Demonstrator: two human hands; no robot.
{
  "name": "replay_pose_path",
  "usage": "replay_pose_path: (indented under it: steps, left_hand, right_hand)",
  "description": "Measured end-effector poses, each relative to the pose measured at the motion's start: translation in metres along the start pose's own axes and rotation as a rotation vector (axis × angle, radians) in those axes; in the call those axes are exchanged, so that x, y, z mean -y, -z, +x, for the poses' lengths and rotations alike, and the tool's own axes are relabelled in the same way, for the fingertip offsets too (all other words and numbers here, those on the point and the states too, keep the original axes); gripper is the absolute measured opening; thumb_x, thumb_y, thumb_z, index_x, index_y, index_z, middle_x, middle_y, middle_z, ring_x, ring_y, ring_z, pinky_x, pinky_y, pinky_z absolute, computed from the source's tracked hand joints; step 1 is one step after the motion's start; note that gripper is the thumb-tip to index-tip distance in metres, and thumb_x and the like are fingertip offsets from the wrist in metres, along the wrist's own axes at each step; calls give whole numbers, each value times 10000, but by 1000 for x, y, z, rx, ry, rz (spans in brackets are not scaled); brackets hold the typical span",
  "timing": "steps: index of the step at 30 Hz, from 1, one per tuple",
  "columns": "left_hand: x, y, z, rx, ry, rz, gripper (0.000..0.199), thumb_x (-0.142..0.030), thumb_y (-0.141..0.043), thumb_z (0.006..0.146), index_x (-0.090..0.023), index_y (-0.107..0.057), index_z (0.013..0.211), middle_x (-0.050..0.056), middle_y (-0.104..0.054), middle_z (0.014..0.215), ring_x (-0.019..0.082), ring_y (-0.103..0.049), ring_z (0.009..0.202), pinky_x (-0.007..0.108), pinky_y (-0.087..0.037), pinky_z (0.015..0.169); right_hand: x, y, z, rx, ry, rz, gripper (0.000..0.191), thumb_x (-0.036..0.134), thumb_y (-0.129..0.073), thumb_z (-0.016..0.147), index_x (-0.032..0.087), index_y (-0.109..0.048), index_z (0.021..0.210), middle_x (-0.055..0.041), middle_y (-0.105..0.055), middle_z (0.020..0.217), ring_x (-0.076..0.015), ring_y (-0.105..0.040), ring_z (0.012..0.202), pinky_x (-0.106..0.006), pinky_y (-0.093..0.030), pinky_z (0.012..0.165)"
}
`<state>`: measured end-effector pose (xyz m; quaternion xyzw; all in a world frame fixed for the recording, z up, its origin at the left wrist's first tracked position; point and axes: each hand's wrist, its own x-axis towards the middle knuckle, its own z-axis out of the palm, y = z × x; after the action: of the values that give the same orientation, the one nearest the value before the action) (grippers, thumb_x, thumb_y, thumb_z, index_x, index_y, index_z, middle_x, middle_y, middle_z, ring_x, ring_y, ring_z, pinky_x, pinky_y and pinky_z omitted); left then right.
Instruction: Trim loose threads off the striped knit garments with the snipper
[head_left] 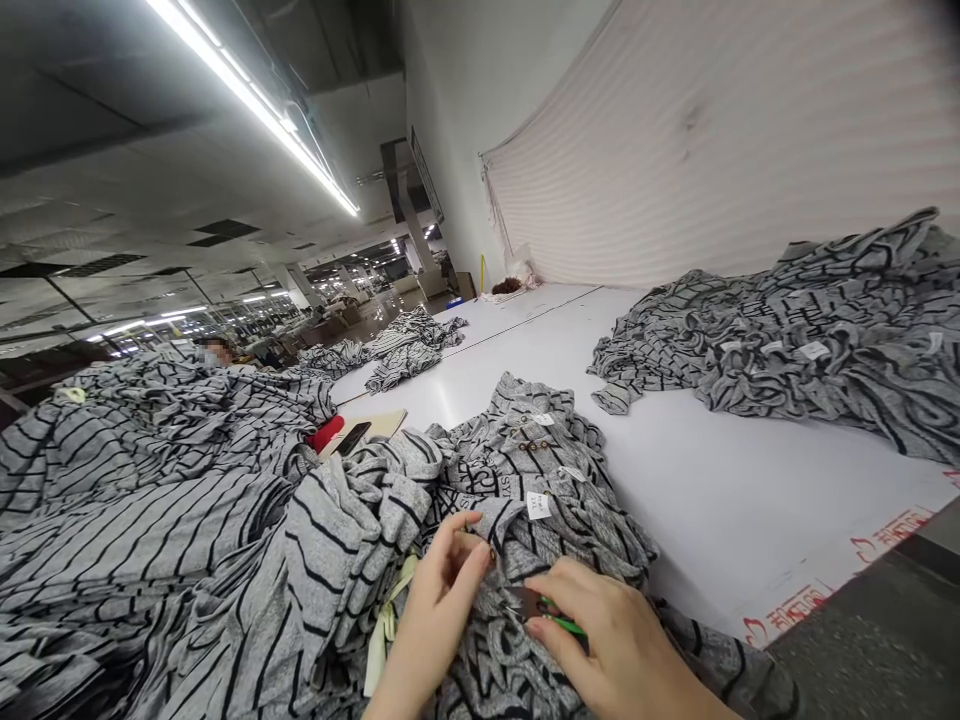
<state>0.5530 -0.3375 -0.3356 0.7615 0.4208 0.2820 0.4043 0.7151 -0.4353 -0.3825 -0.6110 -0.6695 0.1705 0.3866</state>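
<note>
In the head view, the left hand [442,600] pinches a fold of a grey knit garment [525,470] between thumb and fingers, apparently lifting it off the bunched cloth. The right hand [615,635] curls around green-handled thread snips [559,622] just beside that fold, so the held edge seems kept close to them. The garment lies on a white counter [720,500], a paper tag [538,505] attached, between a striped fabric heap [150,480] and a patterned fabric heap [787,340], both seemingly kept within reach.
</note>
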Motion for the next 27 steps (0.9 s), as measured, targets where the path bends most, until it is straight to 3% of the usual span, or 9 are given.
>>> replay_pose_path:
  steps: [3,5,8,11,13,19,27]
  left_hand:
    - [-15,4,17,147,1,169,347,-380,-622,787,-242,-581,1103,-34,-600,706,154,-522,640,245,-378,595]
    - [-18,3,26,174,-5,212,276,-355,-637,766,-228,-613,1010,-43,-572,660,139,-482,585,239,-340,554]
    - [-14,1,31,187,66,-18,277,-384,-604,795,-196,-596,997,-50,-520,637,126,-496,577,233,-361,573]
    - [-5,0,30,170,158,-310,351,-417,-631,786,-189,-566,1045,-55,-517,642,131,-559,614,251,-428,657]
    - [-3,0,28,130,170,-371,355,-410,-651,777,-189,-570,1042,-50,-539,643,131,-569,625,257,-443,681]
    - [-4,0,27,73,177,-351,299,-361,-622,806,-185,-593,1046,-37,-595,649,129,-564,654,244,-414,717]
    - [-2,0,28,82,184,-356,291,-350,-596,824,-182,-586,1061,-35,-622,637,130,-566,654,253,-388,758]
  right_hand:
    - [0,-7,-4,-9,10,-50,238,197,-534,845,237,-645,1051,-37,-662,909,-202,-643,759,-260,-448,633]
    - [0,-14,-8,-40,38,-95,252,189,-543,831,228,-643,1060,-43,-670,895,-205,-644,718,-263,-444,600]
    - [-3,-22,-13,-115,60,-106,262,190,-542,834,233,-631,1076,-47,-680,896,-205,-645,703,-264,-451,594]
    - [-7,-22,-13,-131,24,-15,252,203,-529,848,250,-618,1079,-40,-682,888,-199,-652,731,-255,-469,613]
    - [-9,-16,-9,-119,-10,72,239,219,-513,865,253,-609,1081,-34,-679,899,-196,-653,770,-255,-479,648]
    - [-4,3,14,-110,-42,84,217,216,-498,889,247,-625,1062,-30,-655,905,-201,-635,795,-286,-464,694]
    - [-4,1,23,-120,4,3,230,199,-466,911,235,-656,1035,-36,-663,881,-199,-636,781,-287,-461,704]
